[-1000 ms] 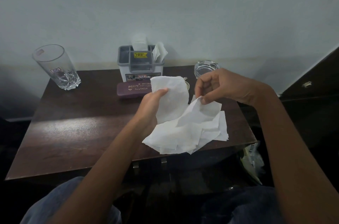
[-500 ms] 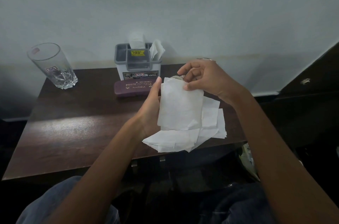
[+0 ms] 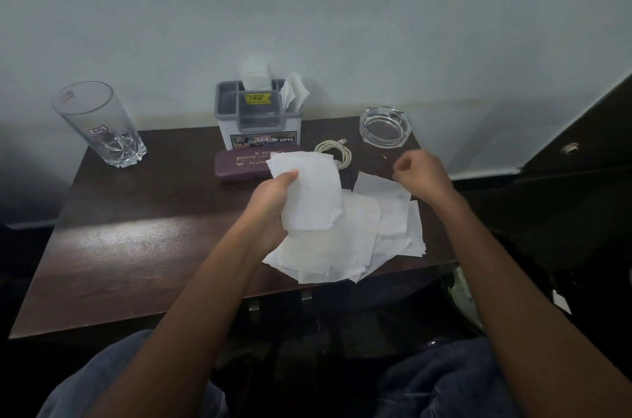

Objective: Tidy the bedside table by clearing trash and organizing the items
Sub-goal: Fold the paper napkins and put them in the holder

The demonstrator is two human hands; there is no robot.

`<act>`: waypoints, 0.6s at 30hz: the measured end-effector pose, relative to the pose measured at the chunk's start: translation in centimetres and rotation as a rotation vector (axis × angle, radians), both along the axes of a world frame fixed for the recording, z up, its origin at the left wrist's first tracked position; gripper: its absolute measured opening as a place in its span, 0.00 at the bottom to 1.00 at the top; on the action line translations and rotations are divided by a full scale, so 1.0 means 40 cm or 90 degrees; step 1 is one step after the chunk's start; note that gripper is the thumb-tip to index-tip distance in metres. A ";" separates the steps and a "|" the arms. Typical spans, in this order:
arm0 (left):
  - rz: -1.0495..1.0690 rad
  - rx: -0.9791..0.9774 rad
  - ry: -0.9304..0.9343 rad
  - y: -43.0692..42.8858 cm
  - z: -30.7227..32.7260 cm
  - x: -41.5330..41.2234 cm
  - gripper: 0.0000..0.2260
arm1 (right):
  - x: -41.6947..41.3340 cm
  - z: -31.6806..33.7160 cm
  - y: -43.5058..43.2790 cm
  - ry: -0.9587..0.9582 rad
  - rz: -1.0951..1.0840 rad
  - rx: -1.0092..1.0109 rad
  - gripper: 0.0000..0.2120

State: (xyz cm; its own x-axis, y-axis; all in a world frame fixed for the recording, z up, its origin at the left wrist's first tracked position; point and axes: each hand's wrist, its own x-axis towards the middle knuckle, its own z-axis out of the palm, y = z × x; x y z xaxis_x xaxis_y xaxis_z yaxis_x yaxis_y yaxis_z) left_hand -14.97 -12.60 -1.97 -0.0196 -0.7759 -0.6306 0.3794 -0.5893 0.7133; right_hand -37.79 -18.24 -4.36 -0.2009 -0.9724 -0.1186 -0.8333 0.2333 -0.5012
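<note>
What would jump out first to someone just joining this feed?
A heap of white tissue sheets sprawls over the front right edge of the table, and the left hand grips one sheet above it. Behind, a grey organizer stands at the back centre and a tall glass at the back left corner.

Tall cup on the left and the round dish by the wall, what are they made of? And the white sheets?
Tall cup: clear glass by the look, see-through, with cut facets at its thick base.
Round dish: also clear glass, thick and shiny, with a notched rim.
White sheets: thin tissue or paper napkin, matte, softly creased with uneven edges; which of the two is unclear.
</note>
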 end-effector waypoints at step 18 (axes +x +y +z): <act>0.017 0.017 0.105 0.001 0.029 0.010 0.14 | 0.042 0.219 0.056 -0.279 0.259 0.025 0.12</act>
State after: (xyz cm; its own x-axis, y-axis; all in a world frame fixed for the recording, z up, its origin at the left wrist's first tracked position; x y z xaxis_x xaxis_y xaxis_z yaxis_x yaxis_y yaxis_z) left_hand -14.55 -12.56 -0.81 -0.1043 -0.7604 -0.6410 0.5056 -0.5955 0.6243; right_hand -36.11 -16.00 4.42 0.2617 -0.9544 -0.1434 -0.5773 -0.0357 -0.8158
